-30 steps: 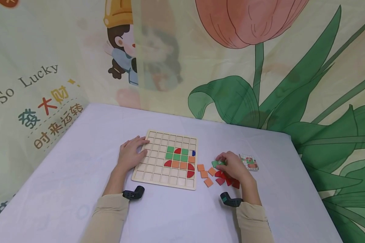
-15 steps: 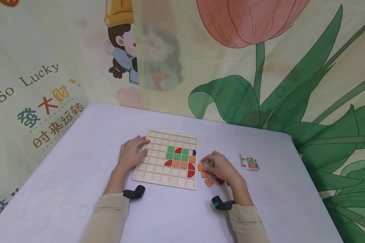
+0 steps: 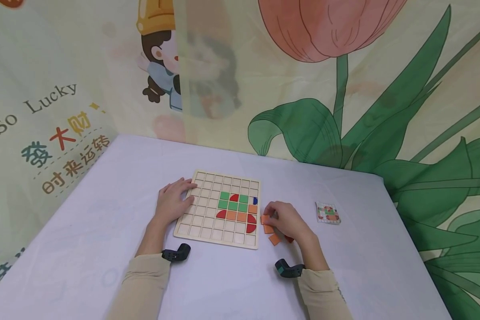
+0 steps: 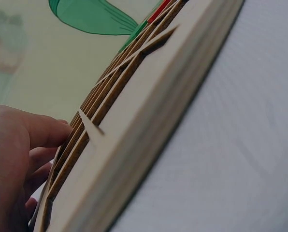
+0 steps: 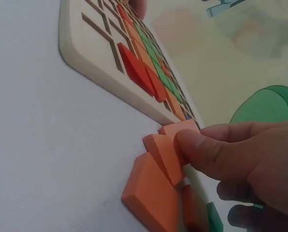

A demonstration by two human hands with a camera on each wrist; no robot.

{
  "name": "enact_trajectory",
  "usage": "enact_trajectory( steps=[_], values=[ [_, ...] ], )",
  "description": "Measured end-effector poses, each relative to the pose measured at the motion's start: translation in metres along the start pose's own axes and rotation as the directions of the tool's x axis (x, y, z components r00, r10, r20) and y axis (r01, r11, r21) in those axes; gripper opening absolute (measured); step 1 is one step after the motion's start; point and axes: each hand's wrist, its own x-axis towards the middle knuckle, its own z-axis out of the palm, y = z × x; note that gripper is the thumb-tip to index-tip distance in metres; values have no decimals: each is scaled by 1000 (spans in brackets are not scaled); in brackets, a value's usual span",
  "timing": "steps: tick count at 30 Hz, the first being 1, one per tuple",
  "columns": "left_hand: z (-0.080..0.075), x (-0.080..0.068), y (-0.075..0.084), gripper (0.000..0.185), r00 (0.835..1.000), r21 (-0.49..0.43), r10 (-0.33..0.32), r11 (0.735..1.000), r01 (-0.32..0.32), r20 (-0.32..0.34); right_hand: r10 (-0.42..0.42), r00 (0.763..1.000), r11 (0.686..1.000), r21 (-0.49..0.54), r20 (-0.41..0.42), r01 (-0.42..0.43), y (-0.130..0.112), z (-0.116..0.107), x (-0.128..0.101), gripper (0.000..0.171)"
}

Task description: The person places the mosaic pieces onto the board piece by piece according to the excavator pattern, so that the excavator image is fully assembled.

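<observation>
The small orange square tile (image 5: 170,145) sits on the white desk (image 3: 104,231), just right of the wooden grid board (image 3: 208,231). The right hand (image 3: 286,220) is nearest and pinches it with curled fingers. The left hand (image 3: 172,202) lies flat and open on the board's left edge.

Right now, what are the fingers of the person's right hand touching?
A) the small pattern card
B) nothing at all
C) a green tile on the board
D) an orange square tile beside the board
D: the right hand has its fingers on an orange square tile lying loose on the table just off the wooden board, well apart from the pattern card.
</observation>
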Motion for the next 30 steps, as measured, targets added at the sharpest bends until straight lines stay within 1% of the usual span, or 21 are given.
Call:
enact_trajectory(
  steps=[6, 9, 11, 13, 15, 18, 21, 25, 30],
  values=[
    [0, 0, -1, 41, 1000, 0, -3, 1000, 3, 0, -4, 997, 998, 64, -83, 9, -10, -4, -4, 11],
    [1, 0, -2, 41, 1000, 2, -2, 1000, 2, 0, -25, 995, 995, 96, -97, 35, -22, 2, -6, 11],
    [1, -1, -2, 41, 1000, 2, -2, 1000, 2, 1, -50, 994, 994, 95, -96, 59, -30, 9, -6, 9],
    [1, -1, -2, 41, 1000, 1, -2, 1000, 2, 2, -79, 993, 993, 78, -90, 86, -37, 17, -7, 9],
    [0, -1, -1, 41, 1000, -1, -2, 1000, 2, 2, -101, 990, 994, 40, -94, 105, -43, 22, -7, 9],
    [0, -1, 0, 42, 1000, -2, -1, 1000, 1, 3, -111, 988, 994, -15, -104, 110, -48, 28, -9, 9],
    [-1, -1, 1, 42, 1000, 0, -3, 1000, 3, 2, -112, 988, 993, -61, -102, 106, -52, 31, -10, 9],
    [-1, 0, 1, 42, 1000, 0, -4, 1000, 4, -3, -107, 990, 990, -97, -90, 98, -55, 33, -10, 11],
    [0, 1, 0, 42, 1000, 5, -12, 1000, 12, -4, -89, 993, 992, -99, -79, 81, -58, 35, -9, 11]
  ],
)
